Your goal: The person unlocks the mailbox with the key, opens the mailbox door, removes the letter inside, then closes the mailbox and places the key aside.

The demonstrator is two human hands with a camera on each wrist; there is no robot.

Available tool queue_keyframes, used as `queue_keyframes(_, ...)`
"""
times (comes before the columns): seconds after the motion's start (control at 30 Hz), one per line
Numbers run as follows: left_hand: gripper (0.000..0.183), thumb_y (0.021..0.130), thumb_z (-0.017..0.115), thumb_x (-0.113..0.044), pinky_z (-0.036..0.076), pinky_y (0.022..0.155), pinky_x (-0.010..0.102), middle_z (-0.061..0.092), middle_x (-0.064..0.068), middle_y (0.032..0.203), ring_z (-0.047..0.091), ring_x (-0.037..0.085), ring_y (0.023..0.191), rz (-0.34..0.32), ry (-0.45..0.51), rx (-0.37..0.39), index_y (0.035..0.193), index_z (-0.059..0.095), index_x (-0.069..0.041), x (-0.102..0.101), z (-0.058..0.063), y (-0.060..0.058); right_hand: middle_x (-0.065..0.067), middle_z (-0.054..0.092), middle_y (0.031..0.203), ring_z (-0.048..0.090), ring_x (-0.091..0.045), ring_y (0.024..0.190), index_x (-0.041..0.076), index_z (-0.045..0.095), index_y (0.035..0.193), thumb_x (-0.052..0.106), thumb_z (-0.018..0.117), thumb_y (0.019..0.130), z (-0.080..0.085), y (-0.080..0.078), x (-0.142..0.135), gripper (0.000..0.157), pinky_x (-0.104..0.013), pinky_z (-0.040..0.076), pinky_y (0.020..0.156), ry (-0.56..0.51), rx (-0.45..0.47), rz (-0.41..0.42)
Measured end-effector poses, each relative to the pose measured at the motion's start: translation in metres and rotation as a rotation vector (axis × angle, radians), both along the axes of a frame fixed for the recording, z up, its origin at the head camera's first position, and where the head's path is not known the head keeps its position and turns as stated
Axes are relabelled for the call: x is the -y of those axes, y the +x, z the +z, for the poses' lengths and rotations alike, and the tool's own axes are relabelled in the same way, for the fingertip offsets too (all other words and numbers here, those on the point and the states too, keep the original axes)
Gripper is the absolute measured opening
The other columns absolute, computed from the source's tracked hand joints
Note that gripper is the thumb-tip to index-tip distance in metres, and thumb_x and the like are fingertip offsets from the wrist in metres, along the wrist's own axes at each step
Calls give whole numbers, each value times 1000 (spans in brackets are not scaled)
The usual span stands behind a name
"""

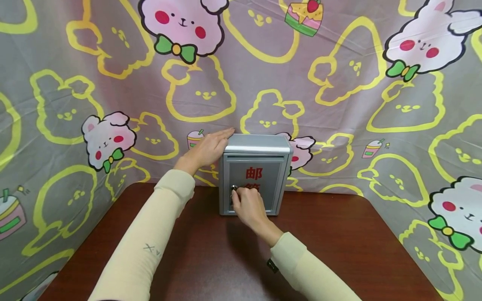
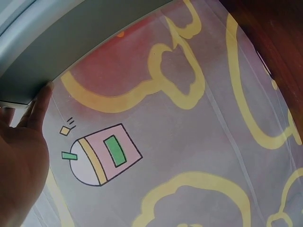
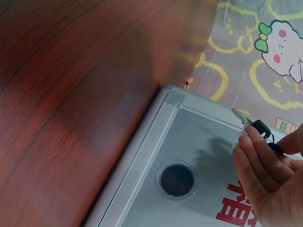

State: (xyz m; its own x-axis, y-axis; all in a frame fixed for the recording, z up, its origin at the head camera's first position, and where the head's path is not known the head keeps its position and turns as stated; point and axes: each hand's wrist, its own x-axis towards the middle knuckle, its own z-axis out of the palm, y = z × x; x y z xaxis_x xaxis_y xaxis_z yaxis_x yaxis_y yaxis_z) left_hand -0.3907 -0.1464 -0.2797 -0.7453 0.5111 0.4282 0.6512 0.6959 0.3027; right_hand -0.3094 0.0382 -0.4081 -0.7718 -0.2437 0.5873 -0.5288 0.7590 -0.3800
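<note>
A grey metal mailbox [image 1: 257, 144] with red characters on its door stands upright on the table. My left hand [image 1: 211, 146] rests against its upper left edge, fingers straight; in the left wrist view that hand [image 2: 23, 156] touches the box's side. At the left of the door, by the lock [image 1: 234, 187], my right hand [image 1: 249, 205] pinches a black-headed key [image 3: 275, 148] between thumb and fingers. A second key [image 3: 260, 127] hangs beside it on a small ring, its silver blade pointing away. The fingers hide the keyhole.
The brown wooden table [image 1: 324, 251] carries the box near its back edge. Right behind hangs a grey cloth [image 1: 331, 50] printed with yellow outlines and cartoon rabbits. A round dark window [image 3: 176, 179] sits low in the door.
</note>
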Motion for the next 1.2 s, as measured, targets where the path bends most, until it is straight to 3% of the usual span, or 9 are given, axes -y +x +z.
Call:
queue_keyframes(0.57,56,109,21,-27,23,125,39,34,4,165,29,22,153,4,-6,-4,159,38,-9,1,-1,-3,10,44,49,41,-4,43,20,53,58,17,62,101,2,10,-6,44,-23,34,42,8,4,54)
queue_keyframes(0.83,55,109,22,-28,22,125,40,32,3,166,27,21,154,13,1,25,159,36,-11,0,-1,3,11,42,50,40,-5,45,20,53,59,17,63,100,0,15,-11,43,-23,34,43,12,-2,66)
queue_keyframes(1.2,54,109,23,-27,23,125,40,33,3,166,28,21,153,-2,4,16,159,37,-10,1,0,2,13,38,49,35,-2,45,20,51,58,15,66,98,-4,20,-17,43,-21,28,43,15,-67,92)
